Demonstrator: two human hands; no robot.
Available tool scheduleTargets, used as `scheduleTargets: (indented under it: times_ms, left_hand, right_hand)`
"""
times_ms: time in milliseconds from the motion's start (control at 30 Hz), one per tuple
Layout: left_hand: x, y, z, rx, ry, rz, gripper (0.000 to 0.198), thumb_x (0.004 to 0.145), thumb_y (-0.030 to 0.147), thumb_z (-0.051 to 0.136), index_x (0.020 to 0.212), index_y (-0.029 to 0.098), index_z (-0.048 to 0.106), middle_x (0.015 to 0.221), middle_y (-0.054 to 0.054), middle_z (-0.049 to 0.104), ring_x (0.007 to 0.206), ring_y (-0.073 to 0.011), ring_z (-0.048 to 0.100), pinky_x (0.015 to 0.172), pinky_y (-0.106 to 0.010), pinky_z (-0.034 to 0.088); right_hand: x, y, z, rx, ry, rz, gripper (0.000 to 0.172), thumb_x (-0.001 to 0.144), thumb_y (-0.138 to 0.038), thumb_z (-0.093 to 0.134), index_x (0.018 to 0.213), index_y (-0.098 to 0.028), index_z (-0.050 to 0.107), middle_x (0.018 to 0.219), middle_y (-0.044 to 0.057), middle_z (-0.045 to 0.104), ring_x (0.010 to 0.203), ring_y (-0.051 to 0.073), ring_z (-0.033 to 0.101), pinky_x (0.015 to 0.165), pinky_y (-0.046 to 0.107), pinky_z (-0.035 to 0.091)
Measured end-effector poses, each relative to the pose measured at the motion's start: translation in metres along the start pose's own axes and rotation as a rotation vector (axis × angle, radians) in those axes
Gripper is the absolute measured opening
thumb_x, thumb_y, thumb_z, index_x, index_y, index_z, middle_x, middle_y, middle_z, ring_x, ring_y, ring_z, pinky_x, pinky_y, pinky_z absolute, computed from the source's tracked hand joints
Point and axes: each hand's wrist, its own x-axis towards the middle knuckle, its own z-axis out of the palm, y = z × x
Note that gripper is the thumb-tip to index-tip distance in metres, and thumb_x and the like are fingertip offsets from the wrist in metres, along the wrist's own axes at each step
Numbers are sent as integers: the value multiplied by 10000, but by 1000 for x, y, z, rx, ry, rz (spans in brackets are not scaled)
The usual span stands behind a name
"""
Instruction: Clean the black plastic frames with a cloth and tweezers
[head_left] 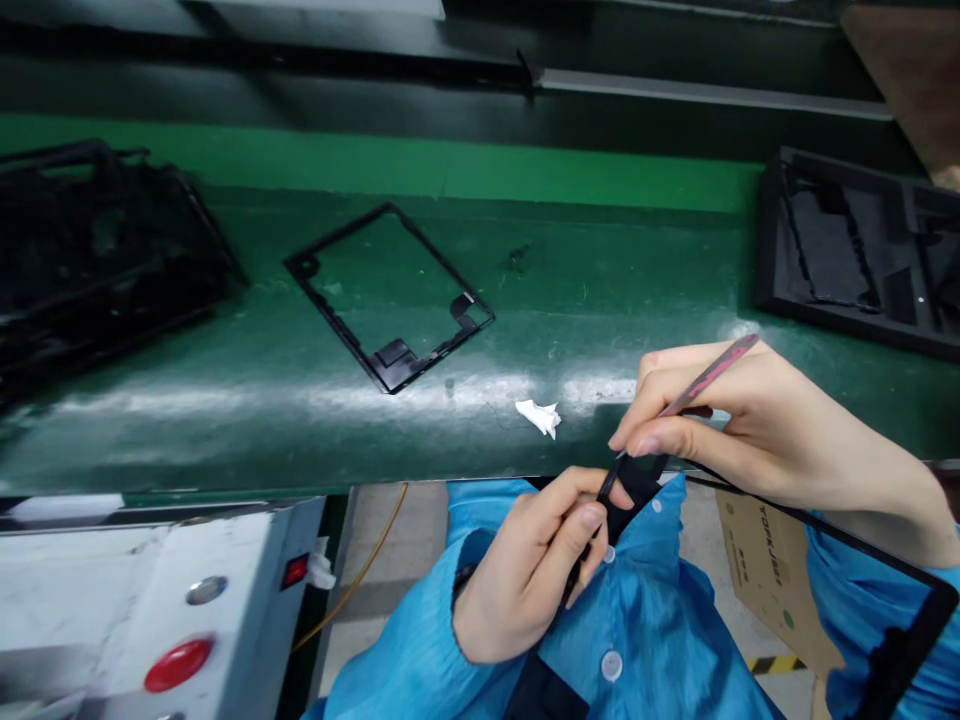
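Black frame (641, 485), held in front of the blue garment (630, 610) at the near edge of the table (225, 430): the left hand (532, 575) pinches its rim between thumb and fingers, while the right hand (720, 410) grips tweezers (709, 377) pen-fashion, tip at the rim. The thin-sided frame (a similar one (395, 362) lies flat on the table) is probably light, somewhat flexible and easily twisted, hence best held by the rim close to the worked spot.

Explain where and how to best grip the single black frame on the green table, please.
Probably pinch the frame midway along its near-left bar, coming from the left: it is slim there, clear of the flat corner pieces, and open inside.
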Motion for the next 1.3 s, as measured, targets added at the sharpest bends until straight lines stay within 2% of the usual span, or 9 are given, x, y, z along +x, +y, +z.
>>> scheduleTargets:
  times_ms: [367,733,967,1300]
  left_hand:
    - [-1,1,2,15,0,-33,311,1162,416,415,1204,189,624,587,94,494,439,-40,418,485,-164,369]
    - [-1,-2,2,-3,-1,-32,293,1158,406,424,1205,194,622,587,94,494,436,-44,423,484,-172,358]
    - [1,1,3,-4,6,-24,306,1155,406,430,1158,172,628,567,87,483,434,-53,413,482,-183,350]
    - [-1,0,2,-8,-6,-20,290,1160,398,422,1194,181,612,567,96,477,436,-47,419,476,-168,349]
  right_hand:
    - [2,3,-2,68,-42,-7,143,1044,-174,684,965,-171,803,888,8,805,831,117,751,795,225,572]
    - [1,8,1,169,-54,35,195,1070,-231,656,943,-179,795,923,8,813,820,111,747,758,223,581]
    - [1,3,-2,111,-41,50,171,1063,-247,670,964,-190,797,891,11,800,799,121,728,746,236,561]
    - [-1,3,-2,43,11,21,122,1038,-205,702,963,-195,798,935,13,805,852,128,736,767,241,568]
